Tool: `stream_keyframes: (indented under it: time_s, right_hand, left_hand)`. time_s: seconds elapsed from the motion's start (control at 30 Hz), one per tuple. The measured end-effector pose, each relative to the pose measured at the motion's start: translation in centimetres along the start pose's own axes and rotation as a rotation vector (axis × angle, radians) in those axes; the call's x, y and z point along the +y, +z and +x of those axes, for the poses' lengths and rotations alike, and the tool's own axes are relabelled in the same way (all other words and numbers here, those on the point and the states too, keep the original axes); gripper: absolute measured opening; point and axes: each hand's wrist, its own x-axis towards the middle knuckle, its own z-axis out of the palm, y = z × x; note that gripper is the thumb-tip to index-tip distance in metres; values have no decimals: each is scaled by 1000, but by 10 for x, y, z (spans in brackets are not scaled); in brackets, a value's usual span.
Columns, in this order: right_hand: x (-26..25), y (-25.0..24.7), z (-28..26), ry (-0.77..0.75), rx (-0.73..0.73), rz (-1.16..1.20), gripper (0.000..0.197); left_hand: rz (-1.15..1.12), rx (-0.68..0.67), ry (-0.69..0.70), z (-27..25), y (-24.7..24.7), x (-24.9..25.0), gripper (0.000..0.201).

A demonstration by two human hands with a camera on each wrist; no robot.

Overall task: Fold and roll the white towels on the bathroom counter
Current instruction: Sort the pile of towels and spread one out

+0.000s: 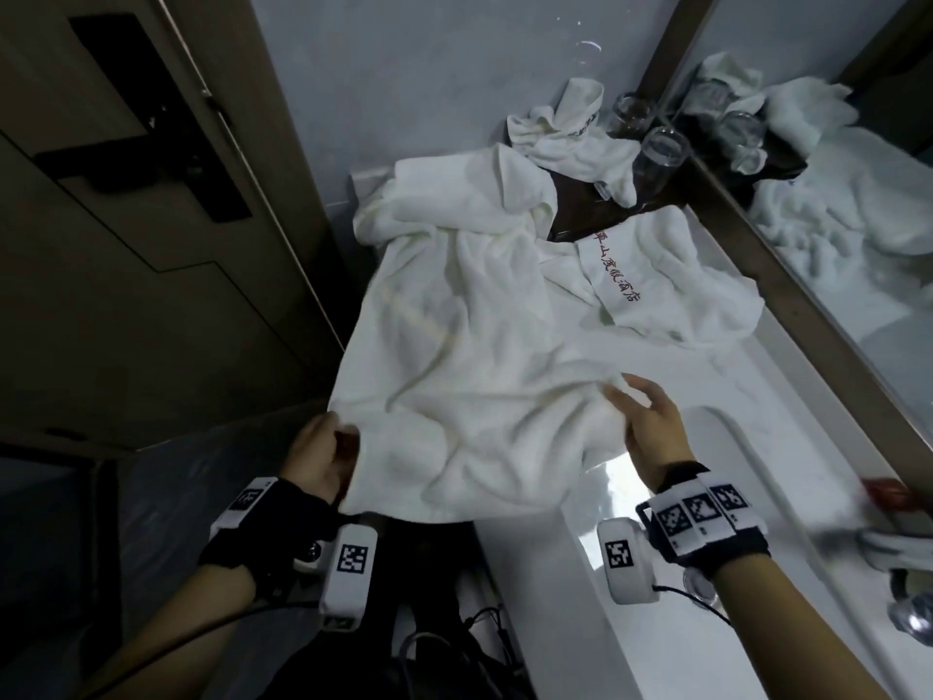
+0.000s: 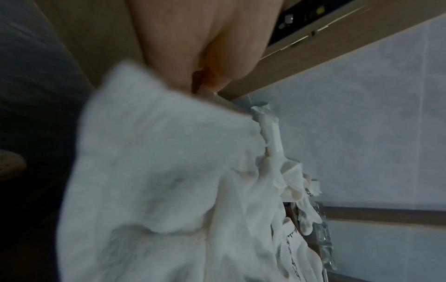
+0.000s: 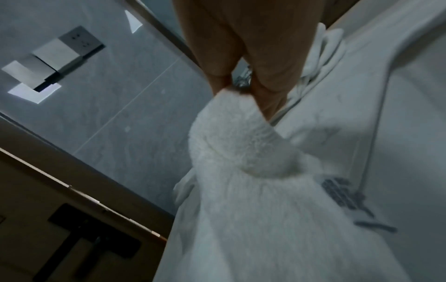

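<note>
A large white towel (image 1: 469,346) lies crumpled along the white counter (image 1: 671,376), its near end hanging over the front edge. My left hand (image 1: 323,449) grips the towel's near left corner, the cloth (image 2: 154,152) bunched under its fingers. My right hand (image 1: 643,416) pinches the near right edge between thumb and fingers; the right wrist view shows the towel (image 3: 241,145) caught there. A second white towel (image 1: 671,280) with dark red lettering lies behind, near the mirror. A third, smaller white towel (image 1: 575,138) sits crumpled at the back.
Two clear glasses (image 1: 661,151) stand on a dark tray (image 1: 570,214) at the back by the mirror (image 1: 858,219). A sink basin (image 1: 707,497) opens at the near right, with a faucet (image 1: 909,613). A dark door (image 1: 126,194) is at left.
</note>
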Motion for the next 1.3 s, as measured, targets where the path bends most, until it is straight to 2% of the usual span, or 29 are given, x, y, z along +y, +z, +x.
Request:
stream_keyframes:
  time_s: [0.1, 0.13, 0.2, 0.27, 0.33, 0.4, 0.47, 0.57, 0.7, 0.8, 0.9, 0.97, 1.07, 1.1, 1.13, 1.2, 1.23, 1.3]
  right_hand:
    - [6, 6, -4, -38, -97, 37, 49]
    - [10, 7, -5, -40, -153, -23, 62]
    - [22, 11, -7, -18, -313, -261, 99]
    - [37, 17, -10, -22, -449, -518, 130]
    - [49, 25, -12, -82, -434, -788, 139]
    - [56, 29, -14, -159, -320, -1052, 131]
    - [59, 30, -15, -261, -292, -1160, 116]
    - [59, 30, -14, -382, -270, -1188, 104]
    - [48, 22, -15, -382, -227, -1158, 108]
    - [35, 15, -15, -437, -196, -1169, 99]
    - [22, 11, -11, -492, -153, -1054, 84]
    - [13, 10, -9, -578, -117, -1040, 64]
    - [0, 13, -4, -702, -85, -967, 47]
    - [-2, 15, -3, -715, -98, -939, 48]
    - [-3, 18, -2, -711, -119, -926, 51]
    - [0, 20, 1, -654, -193, -967, 68]
    - [3, 21, 2, -620, -232, -1037, 80]
    - [14, 20, 5, -586, -266, -1202, 99]
  left_hand:
    - [-41, -63, -57, -5, 8, -10, 12]
    - [-26, -70, -49, -5, 11, -14, 11]
    - [109, -64, 40, -8, 18, -22, 7]
    - [215, -138, 116, -9, 21, -30, 26]
    - [274, -296, 70, -12, 24, -39, 50]
    - [385, -383, 22, -17, 27, -46, 52]
    - [551, -378, 96, -20, 29, -51, 41]
    - [712, -329, 214, -24, 30, -55, 39]
    - [685, -234, 188, -21, 23, -50, 44]
    - [685, -98, 258, -17, 16, -38, 45]
    - [516, -191, 375, -15, 9, -20, 80]
    - [680, -312, 422, -17, 6, -4, 100]
    - [1107, -376, 455, -16, 4, 8, 109]
    - [1216, -371, 441, -16, 4, 8, 106]
    - [1273, -376, 456, -10, 2, 2, 94]
    - [1398, -326, 632, -11, 2, 0, 40]
    - [1377, -258, 634, -13, 2, -2, 25]
    - [1296, -188, 638, -14, 2, -7, 18]
